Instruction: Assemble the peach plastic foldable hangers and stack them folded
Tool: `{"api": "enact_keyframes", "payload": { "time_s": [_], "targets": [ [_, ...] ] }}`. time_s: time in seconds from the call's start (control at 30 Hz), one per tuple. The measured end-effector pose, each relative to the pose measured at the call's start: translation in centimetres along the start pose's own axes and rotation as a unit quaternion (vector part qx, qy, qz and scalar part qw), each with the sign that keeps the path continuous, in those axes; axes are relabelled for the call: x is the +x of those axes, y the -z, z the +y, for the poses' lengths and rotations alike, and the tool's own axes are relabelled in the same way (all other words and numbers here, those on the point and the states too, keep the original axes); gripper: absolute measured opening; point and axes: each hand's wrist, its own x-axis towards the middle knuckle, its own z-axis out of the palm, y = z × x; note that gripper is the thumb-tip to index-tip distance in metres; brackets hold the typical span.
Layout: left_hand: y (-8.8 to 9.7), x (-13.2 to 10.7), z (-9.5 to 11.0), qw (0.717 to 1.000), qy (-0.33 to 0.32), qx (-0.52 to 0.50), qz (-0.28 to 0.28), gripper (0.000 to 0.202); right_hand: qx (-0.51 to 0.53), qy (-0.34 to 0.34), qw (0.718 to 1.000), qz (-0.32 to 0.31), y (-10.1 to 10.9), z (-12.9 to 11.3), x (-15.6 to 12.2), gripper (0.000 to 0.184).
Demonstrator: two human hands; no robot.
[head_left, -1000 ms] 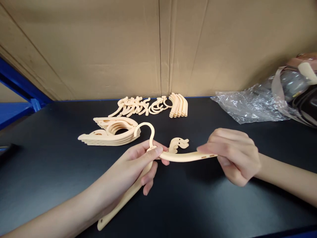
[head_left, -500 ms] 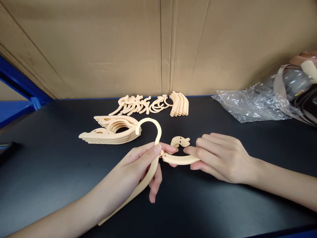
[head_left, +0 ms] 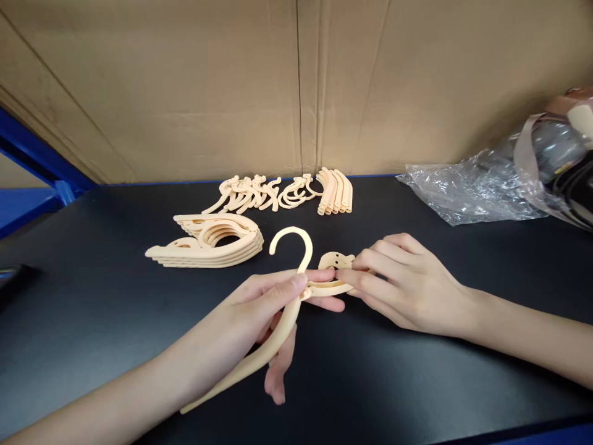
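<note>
My left hand (head_left: 273, 303) pinches a cream plastic hanger piece (head_left: 273, 346), a hook on top with one long arm slanting down toward me. Against its joint, just below the hook, sits the end of a second curved hanger arm (head_left: 327, 288). My right hand (head_left: 407, 284) grips the far end of that arm, its fingertips covering part of it. Behind these fingers, a curved piece with small holes (head_left: 336, 259) shows partly. Whether the arm is locked into the joint I cannot tell.
A stack of folded hangers (head_left: 208, 247) lies left on the black table (head_left: 92, 321). Farther back are loose hook pieces (head_left: 250, 193) and a row of curved arms (head_left: 336, 191). Clear plastic bagging (head_left: 477, 185) lies back right; a cardboard wall (head_left: 185, 93) stands behind.
The curved arm has turned in my right hand, so its hollow side now shows at the joint. The hook has shifted slightly right, and my right hand has come a little closer to my left.
</note>
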Motion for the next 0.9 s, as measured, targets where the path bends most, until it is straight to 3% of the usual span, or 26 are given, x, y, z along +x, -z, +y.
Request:
{"api": "enact_keyframes", "payload": {
  "time_s": [0.47,0.9],
  "targets": [
    [0.05,0.13,0.29,0.999,-0.007,0.034,-0.016,0.057,0.001,0.004,0.999,0.033,-0.12,-0.02,-0.24,0.012],
    [0.18,0.15,0.38,0.999,0.000,0.030,-0.016,0.047,0.006,0.001,0.999,0.035,-0.15,0.03,-0.26,0.013]
  ]
}}
